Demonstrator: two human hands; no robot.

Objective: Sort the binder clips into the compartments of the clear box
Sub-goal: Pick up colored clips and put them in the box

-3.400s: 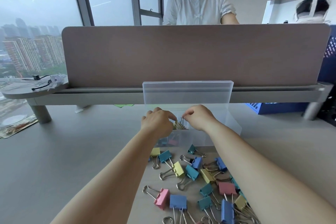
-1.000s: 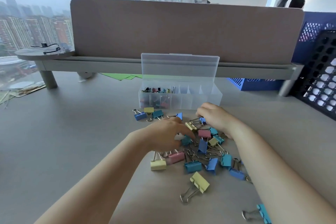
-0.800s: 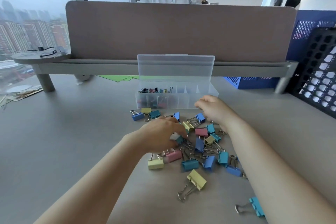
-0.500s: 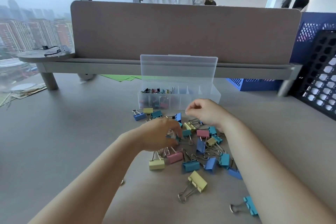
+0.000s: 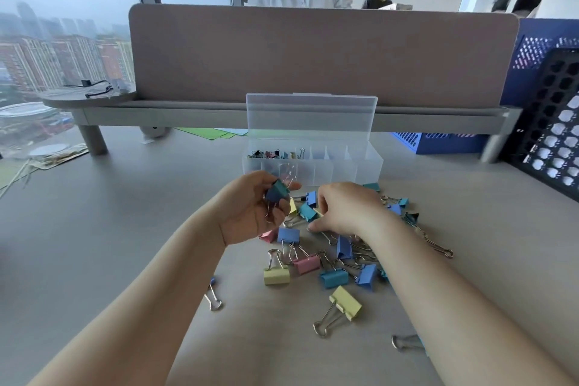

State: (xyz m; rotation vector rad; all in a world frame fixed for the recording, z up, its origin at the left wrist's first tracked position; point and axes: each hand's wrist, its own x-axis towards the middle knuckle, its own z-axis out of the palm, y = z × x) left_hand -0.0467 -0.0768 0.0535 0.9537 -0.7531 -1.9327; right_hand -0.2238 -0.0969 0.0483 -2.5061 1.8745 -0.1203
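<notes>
1. Pinched between the curled fingers and thumb of the left hand (image 5: 250, 213), lifted clear of the table (image 5: 125, 244): a teal binder clip (image 5: 277, 193), a wedge of folded metal with thin wire loops poking out above and below.
2. Right hand (image 5: 344, 208) knuckles-up, fingers curled down into the pile of binder clips (image 5: 333, 278); no telling whether gripping anything.
3. Pile: matte painted wedges in blue, teal, pink and yellow, with shiny silver wire handles, scattered over the smooth grey tabletop just in front of the clear box (image 5: 366, 166).
4. Box: translucent rectangular plastic with thin dividers, hinged lid (image 5: 311, 116) standing upright; small clips (image 5: 275, 153) heaped in the back-left compartments.
</notes>
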